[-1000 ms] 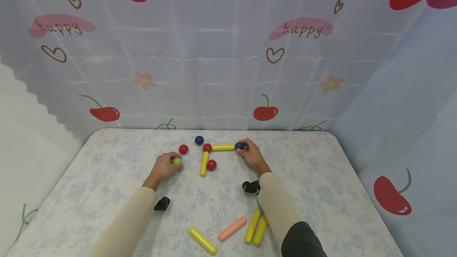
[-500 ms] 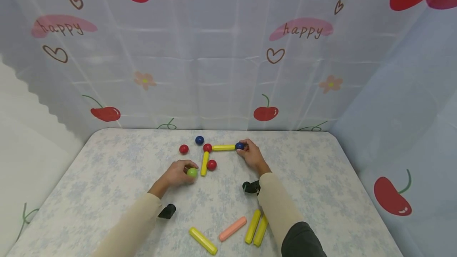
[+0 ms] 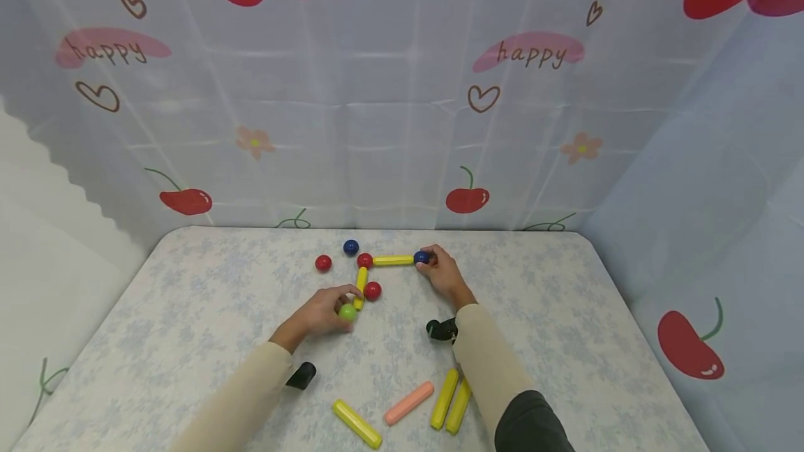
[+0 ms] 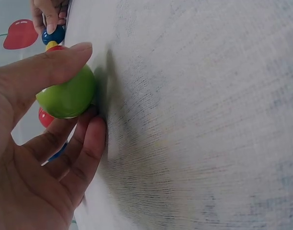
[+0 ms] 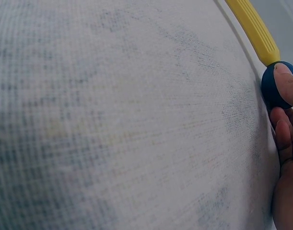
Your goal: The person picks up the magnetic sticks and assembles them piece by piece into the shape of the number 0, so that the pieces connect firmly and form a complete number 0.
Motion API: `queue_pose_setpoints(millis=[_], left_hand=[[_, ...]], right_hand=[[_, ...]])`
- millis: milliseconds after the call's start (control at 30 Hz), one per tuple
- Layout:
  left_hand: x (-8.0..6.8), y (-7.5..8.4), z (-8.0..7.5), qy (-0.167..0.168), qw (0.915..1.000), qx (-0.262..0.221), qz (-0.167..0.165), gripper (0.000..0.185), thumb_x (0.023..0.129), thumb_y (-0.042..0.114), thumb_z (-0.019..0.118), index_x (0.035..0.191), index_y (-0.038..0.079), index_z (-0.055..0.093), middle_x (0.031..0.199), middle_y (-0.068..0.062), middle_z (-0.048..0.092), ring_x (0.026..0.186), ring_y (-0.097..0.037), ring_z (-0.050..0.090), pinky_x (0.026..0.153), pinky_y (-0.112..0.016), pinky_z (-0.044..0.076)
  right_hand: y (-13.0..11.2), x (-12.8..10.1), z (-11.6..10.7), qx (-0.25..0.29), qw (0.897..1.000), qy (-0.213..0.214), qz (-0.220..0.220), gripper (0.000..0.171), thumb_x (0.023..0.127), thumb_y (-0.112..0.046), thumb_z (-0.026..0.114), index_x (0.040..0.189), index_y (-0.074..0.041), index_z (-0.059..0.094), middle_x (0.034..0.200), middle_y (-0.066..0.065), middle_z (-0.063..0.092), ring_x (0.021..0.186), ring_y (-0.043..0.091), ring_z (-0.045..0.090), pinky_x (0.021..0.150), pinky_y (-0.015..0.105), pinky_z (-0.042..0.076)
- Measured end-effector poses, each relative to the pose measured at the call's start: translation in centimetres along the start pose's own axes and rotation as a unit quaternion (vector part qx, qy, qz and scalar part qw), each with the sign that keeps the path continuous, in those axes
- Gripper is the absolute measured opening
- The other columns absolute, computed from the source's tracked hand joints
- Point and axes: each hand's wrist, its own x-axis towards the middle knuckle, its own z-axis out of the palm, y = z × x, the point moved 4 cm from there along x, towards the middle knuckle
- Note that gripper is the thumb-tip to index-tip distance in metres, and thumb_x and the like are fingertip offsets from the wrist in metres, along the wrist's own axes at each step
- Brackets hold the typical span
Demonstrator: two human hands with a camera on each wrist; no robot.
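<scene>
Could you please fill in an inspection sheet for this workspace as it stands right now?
Surface: table under a pale floral cloth.
Job's things: green ball at the near end of a yellow rod; red ball joins it to a second yellow rod, ending in a blue ball.
Clutter: loose red balls, another blue ball, three yellow rods, a pink rod.
Hands: left hand pinches the green ball; right hand holds the blue ball.
Cables: nothing seen.
Surroundings: cherry-print curtain.
</scene>
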Motion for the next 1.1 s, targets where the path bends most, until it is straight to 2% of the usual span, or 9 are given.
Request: queue_pose_setpoints(millis=[367,500,633,933,1100], left_hand=[[0.4,1.2,0.1,-0.070,0.9950,0.071,-0.004,0.044,0.077,0.006,0.079,0.113,0.025,0.064,0.106,-0.003,0.054,0.097,-0.022,0.048,0.090,-0.043,0.043],[0.5,1.5,0.3,-0.080,0.9934,0.082,0.001,0.043,0.076,0.004,0.078,0.111,0.023,0.063,0.105,-0.003,0.052,0.096,-0.022,0.046,0.089,-0.041,0.043],[0.7,1.5,0.5,-0.070,0.9947,0.074,0.011,0.041,0.076,0.003,0.078,0.109,0.021,0.062,0.103,-0.002,0.050,0.095,-0.021,0.045,0.088,-0.040,0.042],[0.7,0.7,0.7,-0.008,0.9988,0.043,0.023,0.042,0.073,0.005,0.082,0.107,0.018,0.060,0.103,-0.002,0.051,0.096,-0.021,0.046,0.090,-0.042,0.044],[0.6,0.4,0.8,0.001,0.9993,0.031,0.018,0.042,0.073,0.007,0.082,0.107,0.018,0.060,0.102,-0.003,0.051,0.094,-0.021,0.047,0.089,-0.041,0.045]], right_hand=[[-0.2,-0.2,0.0,0.003,1.000,0.000,-0.002,0.038,0.095,-0.018,0.063,0.131,-0.008,0.053,0.105,0.009,0.058,0.092,0.022,0.051,0.084,0.039,0.043],[-0.2,-0.2,0.0,0.006,1.000,0.000,-0.003,0.038,0.095,-0.018,0.063,0.130,-0.008,0.053,0.105,0.010,0.058,0.092,0.022,0.051,0.084,0.038,0.043],[-0.2,-0.2,-0.1,0.009,1.000,-0.001,-0.005,0.038,0.095,-0.017,0.063,0.131,-0.008,0.053,0.105,0.010,0.058,0.091,0.022,0.051,0.083,0.038,0.043],[-0.3,-0.2,-0.1,0.002,1.000,0.002,-0.015,0.037,0.095,-0.017,0.062,0.129,-0.007,0.054,0.102,0.009,0.058,0.089,0.021,0.050,0.082,0.038,0.043],[-0.3,-0.2,-0.1,0.002,1.000,0.004,-0.017,0.037,0.095,-0.017,0.063,0.129,-0.007,0.054,0.100,0.009,0.058,0.088,0.022,0.050,0.081,0.038,0.042]])
